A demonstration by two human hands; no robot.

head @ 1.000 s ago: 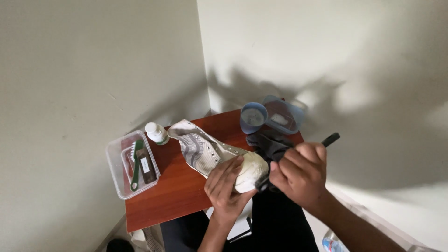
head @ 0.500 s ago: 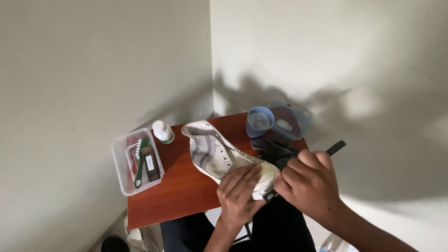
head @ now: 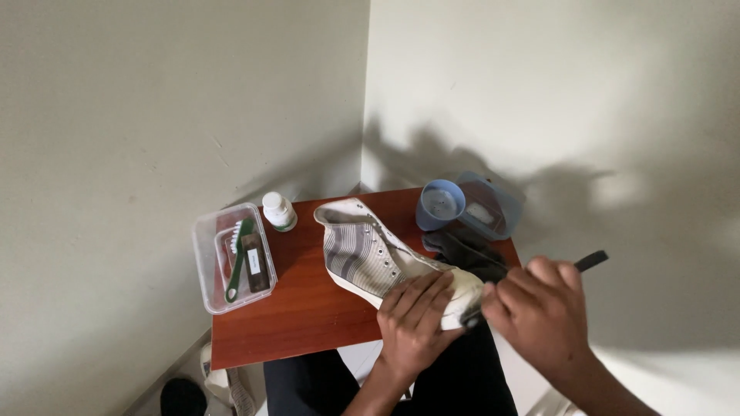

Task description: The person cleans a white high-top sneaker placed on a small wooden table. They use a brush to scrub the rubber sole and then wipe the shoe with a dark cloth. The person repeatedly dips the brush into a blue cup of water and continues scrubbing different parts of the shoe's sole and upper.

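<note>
Head view: on my small red-brown worktop (head: 308, 308) a white high-top shoe (head: 378, 258) lies at centre, my left hand (head: 416, 316) flat on its toe cap. My right hand (head: 539, 312), at 4 o'clock, is clenched on a dark-handled brush (head: 590, 260); I judge toe scrubbing is under way, calling next for short, firm strokes.

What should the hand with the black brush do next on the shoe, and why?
Probably a short stroke across the toe. The left hand presses down on the front of the white high-top shoe, steadying it on the red-brown table. The right hand grips a black-handled brush with its working end right at the toe, so that spot seems ready for scrubbing.
</note>
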